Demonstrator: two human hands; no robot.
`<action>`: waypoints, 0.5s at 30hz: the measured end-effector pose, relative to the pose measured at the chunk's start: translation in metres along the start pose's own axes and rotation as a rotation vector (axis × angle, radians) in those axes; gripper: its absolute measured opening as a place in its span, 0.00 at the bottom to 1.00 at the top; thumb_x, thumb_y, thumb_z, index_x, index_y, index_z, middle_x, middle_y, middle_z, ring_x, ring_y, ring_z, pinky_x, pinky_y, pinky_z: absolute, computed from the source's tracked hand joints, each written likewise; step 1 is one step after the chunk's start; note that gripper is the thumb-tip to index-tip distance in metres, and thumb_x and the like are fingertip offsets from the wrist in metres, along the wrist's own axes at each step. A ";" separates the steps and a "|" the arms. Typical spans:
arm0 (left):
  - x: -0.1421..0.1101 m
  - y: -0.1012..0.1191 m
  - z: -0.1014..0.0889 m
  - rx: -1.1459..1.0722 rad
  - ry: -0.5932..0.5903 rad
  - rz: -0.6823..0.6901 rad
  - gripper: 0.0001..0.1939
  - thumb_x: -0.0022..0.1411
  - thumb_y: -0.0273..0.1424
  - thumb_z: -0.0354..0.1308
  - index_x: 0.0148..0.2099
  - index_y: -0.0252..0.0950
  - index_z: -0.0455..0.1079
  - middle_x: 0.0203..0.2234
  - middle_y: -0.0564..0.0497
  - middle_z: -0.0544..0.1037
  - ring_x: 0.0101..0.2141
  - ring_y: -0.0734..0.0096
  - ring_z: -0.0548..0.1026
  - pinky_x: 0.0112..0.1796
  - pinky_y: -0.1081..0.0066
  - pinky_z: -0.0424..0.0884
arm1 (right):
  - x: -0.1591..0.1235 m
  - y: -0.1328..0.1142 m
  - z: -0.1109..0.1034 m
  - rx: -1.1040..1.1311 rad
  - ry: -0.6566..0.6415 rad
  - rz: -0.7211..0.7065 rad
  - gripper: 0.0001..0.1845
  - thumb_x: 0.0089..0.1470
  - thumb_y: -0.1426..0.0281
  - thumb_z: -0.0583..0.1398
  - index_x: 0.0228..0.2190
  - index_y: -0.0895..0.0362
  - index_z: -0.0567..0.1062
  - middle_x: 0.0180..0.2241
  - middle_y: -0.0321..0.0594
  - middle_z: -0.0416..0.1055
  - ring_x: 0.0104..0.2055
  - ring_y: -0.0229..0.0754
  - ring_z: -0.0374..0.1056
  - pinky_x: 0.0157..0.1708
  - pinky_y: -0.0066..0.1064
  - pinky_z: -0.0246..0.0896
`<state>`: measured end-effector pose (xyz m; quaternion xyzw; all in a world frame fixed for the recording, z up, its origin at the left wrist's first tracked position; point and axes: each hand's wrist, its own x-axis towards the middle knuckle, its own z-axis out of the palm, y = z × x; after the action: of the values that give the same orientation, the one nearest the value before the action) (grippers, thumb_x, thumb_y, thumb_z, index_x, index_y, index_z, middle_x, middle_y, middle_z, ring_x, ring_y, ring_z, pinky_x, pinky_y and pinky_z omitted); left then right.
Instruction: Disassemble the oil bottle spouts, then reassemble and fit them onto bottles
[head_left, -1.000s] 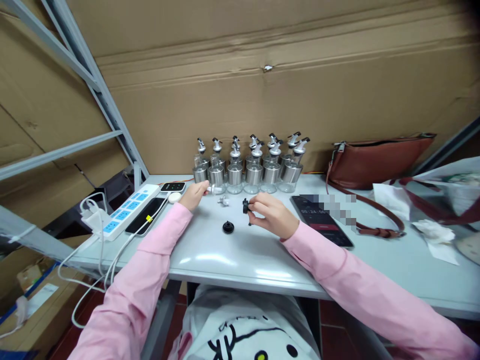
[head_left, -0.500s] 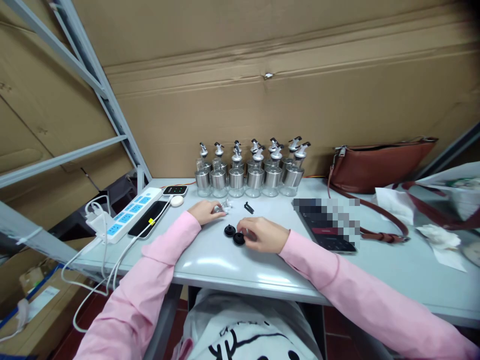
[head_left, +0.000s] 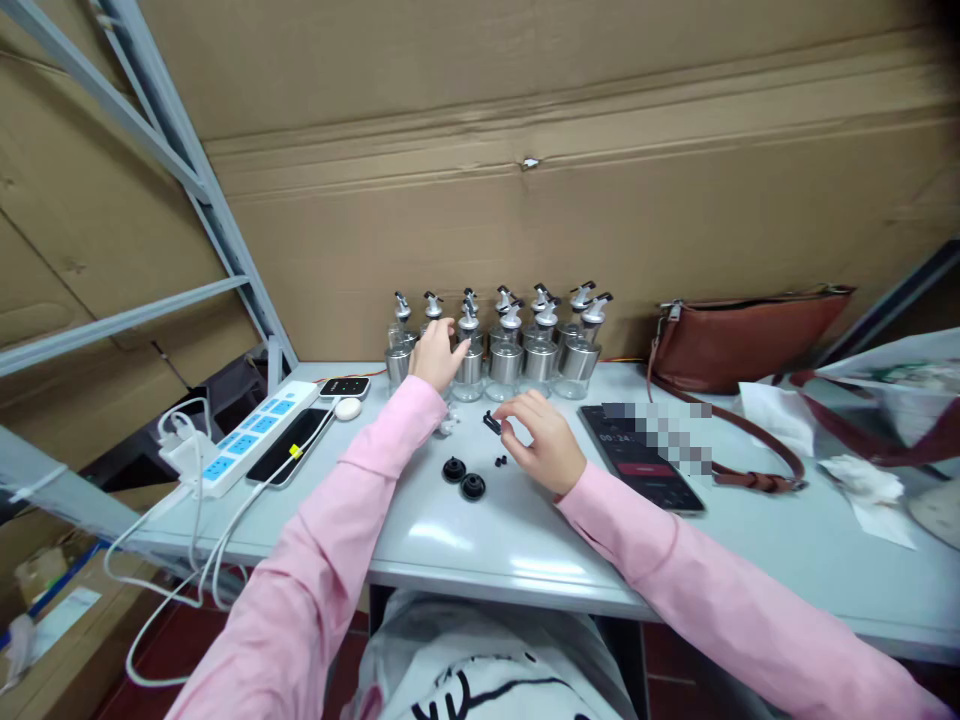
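"While the left hand (head_left: 435, 357) is at the bottles (head_left: 506, 372), does it grip one?"

"Can't tell; nor for the right hand (head_left: 546, 440), fingertips at black levers (head_left: 491, 423) beyond two black caps (head_left: 472, 487)."

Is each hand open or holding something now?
Left hand: at the bottles; grip cannot be told.
Right hand: open, beside the small black pieces.
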<state>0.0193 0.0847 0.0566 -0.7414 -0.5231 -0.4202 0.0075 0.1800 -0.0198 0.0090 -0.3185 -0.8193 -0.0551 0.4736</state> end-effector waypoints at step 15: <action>0.011 0.029 -0.003 -0.296 0.324 0.062 0.06 0.50 0.26 0.56 0.32 0.35 0.62 0.28 0.52 0.68 0.31 0.71 0.69 0.35 0.71 0.64 | 0.003 -0.003 -0.006 -0.085 0.191 -0.027 0.14 0.50 0.77 0.55 0.40 0.55 0.66 0.36 0.43 0.69 0.39 0.45 0.64 0.39 0.40 0.62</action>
<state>0.0414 0.0784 0.0785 -0.6731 -0.4245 -0.6056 -0.0042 0.1812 -0.0233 0.0157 -0.3206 -0.7714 -0.1263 0.5350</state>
